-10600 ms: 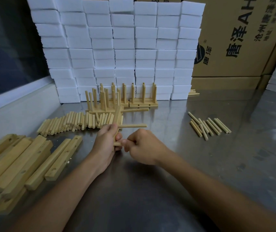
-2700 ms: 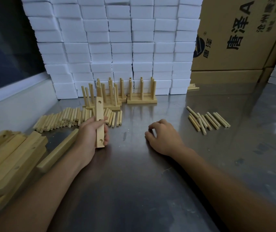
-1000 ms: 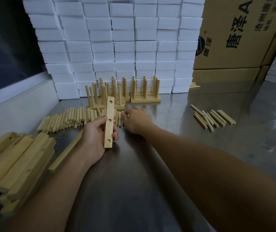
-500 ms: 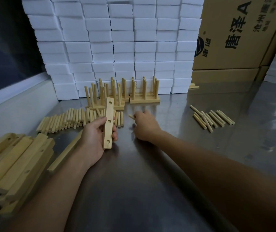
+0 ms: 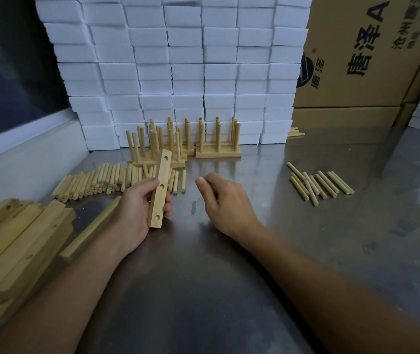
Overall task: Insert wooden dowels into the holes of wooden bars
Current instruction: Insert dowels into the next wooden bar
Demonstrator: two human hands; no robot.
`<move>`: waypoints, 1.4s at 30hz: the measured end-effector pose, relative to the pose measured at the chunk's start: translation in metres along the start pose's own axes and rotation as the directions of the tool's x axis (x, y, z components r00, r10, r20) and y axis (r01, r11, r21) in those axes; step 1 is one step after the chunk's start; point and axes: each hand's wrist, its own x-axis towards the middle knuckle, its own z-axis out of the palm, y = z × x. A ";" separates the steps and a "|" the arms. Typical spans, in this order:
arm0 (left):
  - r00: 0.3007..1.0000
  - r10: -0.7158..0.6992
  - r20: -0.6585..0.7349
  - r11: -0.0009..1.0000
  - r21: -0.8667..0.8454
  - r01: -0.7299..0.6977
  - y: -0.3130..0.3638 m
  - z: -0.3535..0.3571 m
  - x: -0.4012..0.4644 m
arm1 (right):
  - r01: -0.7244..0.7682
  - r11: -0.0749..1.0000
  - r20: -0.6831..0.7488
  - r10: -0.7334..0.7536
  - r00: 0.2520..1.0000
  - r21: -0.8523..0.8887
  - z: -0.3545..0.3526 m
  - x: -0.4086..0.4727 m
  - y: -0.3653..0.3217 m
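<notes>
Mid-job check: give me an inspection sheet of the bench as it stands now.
Surface: metal table, reflective.
Job's things: three-hole bar, all holes empty; loose dowels behind it; smaller dowel group at right; blank bars piled at left; finished bars with upright dowels at the back.
Clutter: nothing seen.
Grippers: left hand grips the bar; right hand has curled fingers, and whether it holds a dowel cannot be told.
Cables: nothing seen.
Surroundings: white foam blocks, cardboard boxes.
</notes>
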 end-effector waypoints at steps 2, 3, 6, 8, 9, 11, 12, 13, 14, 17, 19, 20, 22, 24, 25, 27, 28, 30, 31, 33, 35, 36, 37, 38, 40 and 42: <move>1.000 0.003 -0.003 1.000 0.013 -0.003 0.000 0.000 0.000 | 0.004 1.000 -0.017 -0.004 1.000 0.002 0.001 0.000 0.001; 1.000 0.003 -0.005 1.000 0.014 -0.003 0.000 0.000 -0.001 | 0.012 1.000 -0.041 -0.012 0.999 -0.001 0.002 0.000 0.002; 1.000 0.001 -0.005 1.000 0.017 -0.001 -0.001 -0.001 0.000 | -0.002 0.994 -0.223 -0.022 0.975 -0.107 -0.001 0.001 0.006; 1.000 0.001 -0.001 1.000 0.023 -0.001 -0.001 -0.001 0.000 | -0.037 0.996 -0.260 0.014 0.966 -0.086 -0.004 0.001 0.007; 1.000 0.001 0.000 1.000 0.027 -0.001 -0.001 -0.001 0.000 | -0.052 0.998 -0.233 0.046 0.971 -0.020 -0.005 0.001 0.006; 1.000 0.001 -0.004 1.000 0.029 -0.001 -0.001 -0.002 0.000 | -0.097 0.993 -0.192 0.110 0.975 0.074 -0.005 0.000 0.005; 1.000 0.001 -0.005 1.000 0.029 -0.001 -0.001 -0.002 0.000 | -0.123 0.988 -0.189 0.139 0.972 0.093 -0.006 0.000 0.005; 1.000 0.001 -0.005 1.000 0.029 -0.001 -0.001 -0.001 0.000 | -0.146 0.984 -0.187 0.163 0.969 0.104 -0.006 0.000 0.005; 1.000 0.001 -0.004 1.000 0.029 -0.001 -0.001 -0.001 -0.001 | -0.174 0.979 -0.172 0.190 0.967 0.106 -0.006 0.000 0.005; 1.000 -0.003 -0.009 1.000 0.028 0.004 -0.001 0.000 -0.001 | -0.233 0.967 -0.089 0.242 0.966 0.104 -0.008 0.001 0.005; 1.000 -0.005 -0.015 1.000 0.027 0.005 0.000 0.000 -0.001 | -0.233 0.972 -0.033 0.234 0.972 0.039 -0.008 0.001 0.006; 1.000 -0.004 -0.017 1.000 0.027 0.005 0.000 0.000 -0.001 | -0.226 0.974 -0.012 0.226 0.974 0.015 -0.008 0.001 0.006; 1.000 -0.005 -0.019 1.000 0.027 0.006 0.000 0.001 -0.001 | -0.236 0.971 0.004 0.236 0.972 0.031 -0.008 0.001 0.006; 1.000 -0.007 -0.018 1.000 0.029 0.007 0.000 0.001 -0.001 | -0.252 0.965 -0.007 0.253 0.967 0.078 -0.007 0.002 0.005; 1.000 -0.007 -0.018 0.999 0.031 0.007 0.000 0.001 -0.002 | -0.247 0.964 -0.024 0.250 0.968 0.096 -0.006 0.002 0.005; 1.000 -0.005 -0.015 0.999 0.043 0.006 0.000 0.001 -0.002 | -0.226 0.966 -0.068 0.235 0.970 0.122 -0.005 0.002 0.005; 1.000 -0.005 -0.016 0.999 0.047 0.006 0.000 0.002 -0.002 | -0.231 0.964 -0.085 0.243 0.966 0.130 -0.006 0.002 0.005; 1.000 -0.007 -0.022 0.999 0.045 0.008 0.000 0.002 -0.002 | -0.274 0.948 -0.115 0.294 0.949 0.165 -0.007 0.003 0.007; 1.000 -0.009 -0.023 0.999 0.043 0.010 0.000 0.002 -0.002 | -0.307 0.932 -0.128 0.334 0.934 0.194 -0.008 0.003 0.009; 1.000 -0.007 -0.022 0.999 0.043 0.008 0.000 0.002 -0.003 | -0.364 0.896 -0.140 0.406 0.903 0.254 -0.010 0.004 0.012; 1.000 -0.007 -0.024 0.999 0.039 0.008 0.000 0.002 -0.003 | -0.397 0.862 -0.139 0.456 0.879 0.315 -0.011 0.006 0.015; 1.000 -0.006 -0.025 0.999 0.039 0.007 0.000 0.002 -0.003 | -0.409 0.845 -0.138 0.477 0.868 0.346 -0.011 0.006 0.016; 1.000 -0.005 -0.025 0.999 0.040 0.006 0.000 0.003 -0.003 | -0.416 0.832 -0.138 0.491 0.860 0.368 -0.011 0.006 0.017; 1.000 -0.004 -0.025 0.999 0.041 0.005 0.000 0.003 -0.003 | -0.417 0.827 -0.139 0.496 0.857 0.376 -0.012 0.006 0.018; 1.000 0.000 -0.025 0.999 0.040 0.001 0.001 0.003 -0.003 | -0.408 0.837 -0.148 0.485 0.862 0.364 -0.012 0.005 0.020; 1.000 0.009 -0.017 0.999 0.051 -0.008 0.000 0.003 -0.004 | -0.384 0.847 -0.166 0.466 0.869 0.367 -0.012 0.005 0.020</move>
